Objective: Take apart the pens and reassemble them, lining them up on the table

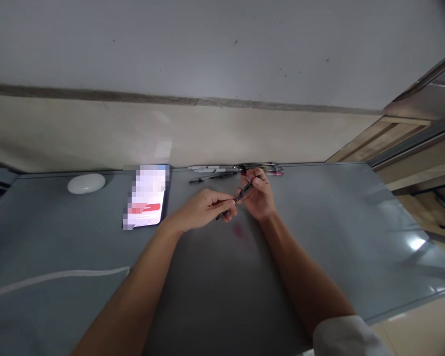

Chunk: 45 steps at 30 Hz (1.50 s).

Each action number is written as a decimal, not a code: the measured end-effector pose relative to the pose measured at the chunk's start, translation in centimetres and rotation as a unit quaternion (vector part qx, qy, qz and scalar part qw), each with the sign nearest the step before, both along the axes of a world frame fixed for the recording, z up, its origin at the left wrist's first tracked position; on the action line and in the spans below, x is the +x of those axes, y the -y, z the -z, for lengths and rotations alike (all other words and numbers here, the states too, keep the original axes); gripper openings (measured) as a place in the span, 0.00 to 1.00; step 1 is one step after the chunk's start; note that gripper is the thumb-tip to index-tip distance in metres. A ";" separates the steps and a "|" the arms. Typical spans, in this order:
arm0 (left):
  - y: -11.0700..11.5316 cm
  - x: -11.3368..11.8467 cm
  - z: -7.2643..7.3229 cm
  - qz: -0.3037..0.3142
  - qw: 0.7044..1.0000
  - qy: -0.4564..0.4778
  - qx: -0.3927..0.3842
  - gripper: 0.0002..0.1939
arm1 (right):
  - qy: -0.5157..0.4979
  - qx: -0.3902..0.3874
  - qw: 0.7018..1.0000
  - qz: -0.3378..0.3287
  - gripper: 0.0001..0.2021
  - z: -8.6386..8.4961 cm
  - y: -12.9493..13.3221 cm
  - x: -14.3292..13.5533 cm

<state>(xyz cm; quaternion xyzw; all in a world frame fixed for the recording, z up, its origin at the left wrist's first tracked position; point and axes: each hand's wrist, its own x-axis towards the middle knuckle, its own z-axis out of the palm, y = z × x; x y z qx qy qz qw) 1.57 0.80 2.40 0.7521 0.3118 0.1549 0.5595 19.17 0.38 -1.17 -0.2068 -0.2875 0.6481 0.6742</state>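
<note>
Between my two hands a dark pen (240, 197) is held at a slant over the table. My left hand (203, 210) pinches its lower end between thumb and fingers. The upper part of the same pen sits in the closed fingers of my right hand (259, 195). I cannot tell whether the pen is whole or in two parts. Just behind the hands, several pens (261, 166) lie in a bunch along the wall, partly hidden by my right hand. A white pen (209, 168) and a dark, thin pen (211, 178) lie to the left of that bunch.
A phone (148, 198) with a lit, partly blurred screen leans or lies left of my hands. Farther left is a white rounded case (86, 183). A white cable (59, 274) crosses the grey table (222, 296). The wall (222, 131) borders the table's back edge.
</note>
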 end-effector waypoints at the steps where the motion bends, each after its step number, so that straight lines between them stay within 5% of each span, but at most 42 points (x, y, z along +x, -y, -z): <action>1: 0.0 0.1 0.0 -0.002 1.000 0.001 0.003 0.18 | -0.007 0.001 1.000 -0.002 0.12 0.0 0.0 0.0; 11: -0.2 1.2 0.8 -0.175 0.967 -0.046 0.181 0.12 | 0.026 -0.072 0.993 0.094 0.11 0.1 -0.7 -0.2; 25: 0.2 0.4 -0.6 0.004 1.000 -0.008 0.017 0.19 | 0.027 -0.006 0.999 0.023 0.14 -0.4 0.2 0.1; 35: -0.2 1.2 1.0 -0.154 0.978 -0.032 0.141 0.12 | 0.057 -0.064 0.990 0.109 0.11 -0.3 -0.7 -0.5; 45: 0.0 0.0 -0.8 -0.011 0.999 -0.012 0.035 0.18 | 0.045 0.000 0.999 0.013 0.11 -0.1 0.1 0.2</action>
